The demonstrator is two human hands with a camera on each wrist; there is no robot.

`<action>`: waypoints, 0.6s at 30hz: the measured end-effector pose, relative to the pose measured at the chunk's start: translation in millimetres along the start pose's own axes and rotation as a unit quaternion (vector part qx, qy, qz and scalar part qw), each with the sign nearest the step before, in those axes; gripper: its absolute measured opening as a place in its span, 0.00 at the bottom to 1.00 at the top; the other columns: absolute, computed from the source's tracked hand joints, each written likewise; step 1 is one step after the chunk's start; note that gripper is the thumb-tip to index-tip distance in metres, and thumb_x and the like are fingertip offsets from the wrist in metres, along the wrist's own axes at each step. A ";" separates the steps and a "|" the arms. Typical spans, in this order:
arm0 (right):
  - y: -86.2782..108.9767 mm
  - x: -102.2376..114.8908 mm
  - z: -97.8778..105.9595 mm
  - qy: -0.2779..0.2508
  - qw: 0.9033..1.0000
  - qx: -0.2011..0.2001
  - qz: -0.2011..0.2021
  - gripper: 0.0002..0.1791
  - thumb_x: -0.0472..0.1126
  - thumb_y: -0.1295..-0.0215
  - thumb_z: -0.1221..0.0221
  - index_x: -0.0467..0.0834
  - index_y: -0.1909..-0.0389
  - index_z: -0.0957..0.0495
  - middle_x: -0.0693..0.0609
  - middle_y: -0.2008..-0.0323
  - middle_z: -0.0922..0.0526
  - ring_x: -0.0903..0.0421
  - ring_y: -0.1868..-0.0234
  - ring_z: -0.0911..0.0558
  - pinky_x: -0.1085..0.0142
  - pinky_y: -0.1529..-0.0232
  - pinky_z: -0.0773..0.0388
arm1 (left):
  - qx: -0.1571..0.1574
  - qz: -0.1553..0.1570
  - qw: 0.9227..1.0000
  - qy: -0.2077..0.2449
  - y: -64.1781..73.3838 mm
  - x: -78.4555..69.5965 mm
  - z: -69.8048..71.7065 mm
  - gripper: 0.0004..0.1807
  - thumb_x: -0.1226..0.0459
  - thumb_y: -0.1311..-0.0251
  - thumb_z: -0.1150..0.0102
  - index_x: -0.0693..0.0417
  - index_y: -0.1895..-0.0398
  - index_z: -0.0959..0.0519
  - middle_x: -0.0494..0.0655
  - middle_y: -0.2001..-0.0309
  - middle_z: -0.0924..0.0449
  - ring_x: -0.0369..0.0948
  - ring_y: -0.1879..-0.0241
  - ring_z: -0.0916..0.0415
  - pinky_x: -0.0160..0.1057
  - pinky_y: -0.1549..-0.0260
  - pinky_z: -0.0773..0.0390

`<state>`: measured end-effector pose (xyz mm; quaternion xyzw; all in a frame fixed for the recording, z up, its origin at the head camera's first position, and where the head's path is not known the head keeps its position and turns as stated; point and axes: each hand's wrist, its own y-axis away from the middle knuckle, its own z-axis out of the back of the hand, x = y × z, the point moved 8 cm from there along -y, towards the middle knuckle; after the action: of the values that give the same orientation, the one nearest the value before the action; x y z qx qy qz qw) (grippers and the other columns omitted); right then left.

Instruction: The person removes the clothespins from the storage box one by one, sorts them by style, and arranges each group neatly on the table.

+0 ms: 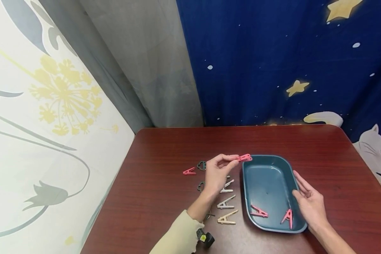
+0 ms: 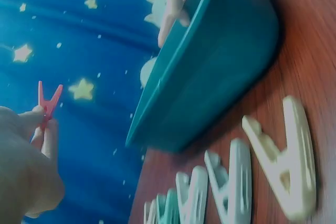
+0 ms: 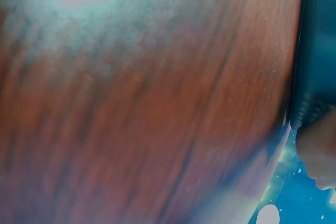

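Observation:
My left hand (image 1: 218, 173) pinches a pink clothespin (image 1: 244, 157) between thumb and fingers, near the far left corner of a blue-green plastic basin (image 1: 266, 192). In the left wrist view, that clothespin (image 2: 49, 100) points its two prongs upward, above the table. My right hand (image 1: 311, 203) grips the basin's right rim, thumb on the inner side and fingers along the outer wall. Inside the basin, toward its near end, lie two more pink clothespins, one at the left (image 1: 259, 211) and one at the right (image 1: 287, 218).
Left of the basin runs a column of clothespins, including white ones (image 1: 226, 202) and a cream one (image 1: 227, 217). A pink clothespin (image 1: 189, 171) and dark cloud-shaped pieces (image 1: 201, 165) lie farther left, partly behind the left arm. The brown table (image 1: 165, 148) meets curtains at the back.

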<state>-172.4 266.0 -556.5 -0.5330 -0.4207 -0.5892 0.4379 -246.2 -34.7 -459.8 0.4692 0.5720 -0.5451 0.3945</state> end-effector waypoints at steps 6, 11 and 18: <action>0.1 1.0 -1.6 -0.021 1.000 0.004 0.011 0.35 0.23 0.27 0.46 0.38 0.21 0.35 0.63 0.34 0.26 0.81 0.44 0.22 0.85 0.51 0.26 | -0.020 0.004 0.999 -0.029 3.4 -1.1 47.5 0.09 0.73 0.36 0.28 0.64 0.53 0.11 0.53 0.52 0.09 0.51 0.53 0.10 0.37 0.55 0.13; 0.3 -0.1 -1.6 -0.021 1.000 0.004 0.005 0.35 0.24 0.26 0.46 0.39 0.20 0.35 0.63 0.33 0.26 0.81 0.45 0.22 0.84 0.51 0.25 | -0.045 0.005 0.999 -0.014 8.9 0.7 88.8 0.16 0.78 0.38 0.30 0.73 0.47 0.17 0.63 0.51 0.11 0.44 0.54 0.10 0.37 0.53 0.14; 0.1 -0.4 -1.5 -0.024 1.000 0.005 0.001 0.35 0.24 0.26 0.46 0.40 0.20 0.36 0.63 0.33 0.26 0.81 0.45 0.22 0.84 0.52 0.25 | -0.077 0.027 0.997 -0.018 27.3 14.3 137.3 0.21 0.79 0.39 0.30 0.76 0.43 0.20 0.64 0.51 0.12 0.42 0.55 0.11 0.37 0.52 0.14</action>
<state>-172.6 264.6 -557.0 -0.5450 -0.4338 -0.5736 0.4310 -231.6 -170.5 -493.4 0.4425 0.5922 -0.4971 0.4542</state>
